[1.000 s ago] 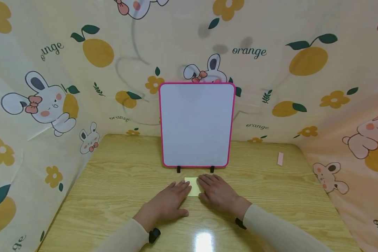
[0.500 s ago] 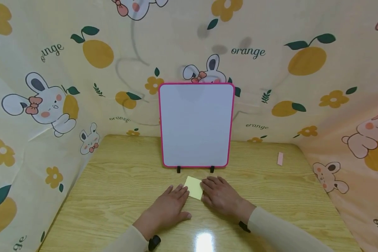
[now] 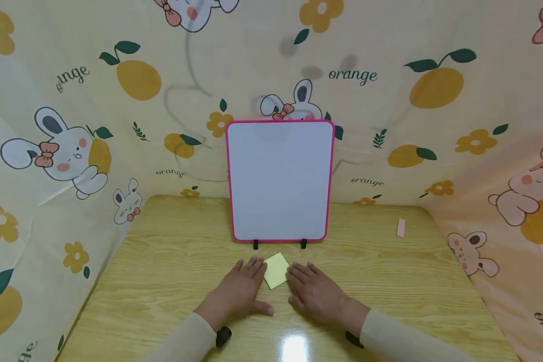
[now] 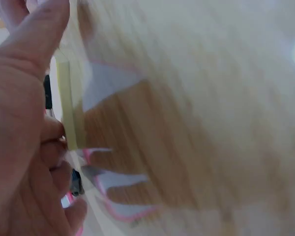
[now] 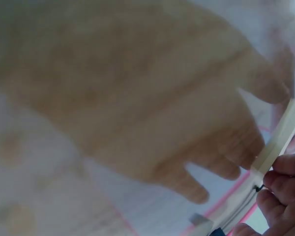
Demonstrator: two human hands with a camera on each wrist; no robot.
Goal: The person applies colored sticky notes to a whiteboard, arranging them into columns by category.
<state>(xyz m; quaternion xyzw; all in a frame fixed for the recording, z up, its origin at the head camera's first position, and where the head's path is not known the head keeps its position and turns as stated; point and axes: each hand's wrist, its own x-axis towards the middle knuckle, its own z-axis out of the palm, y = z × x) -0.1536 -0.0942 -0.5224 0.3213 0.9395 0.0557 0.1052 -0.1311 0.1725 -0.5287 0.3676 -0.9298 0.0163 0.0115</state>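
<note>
- A glossy wood-grain table (image 3: 172, 241) stretches before you.
- On it, a yellow paper pad (image 3: 276, 271) lies at an angle.
- Just beyond, a pink-framed whiteboard (image 3: 280, 181) stands on black feet (image 3: 255, 244).
- A pink strip (image 3: 401, 228) rests toward your far right.

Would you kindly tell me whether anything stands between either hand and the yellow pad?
Nothing visible does: the left hand and right hand lie on either side of the yellow pad, each at or very near its edge.
</note>
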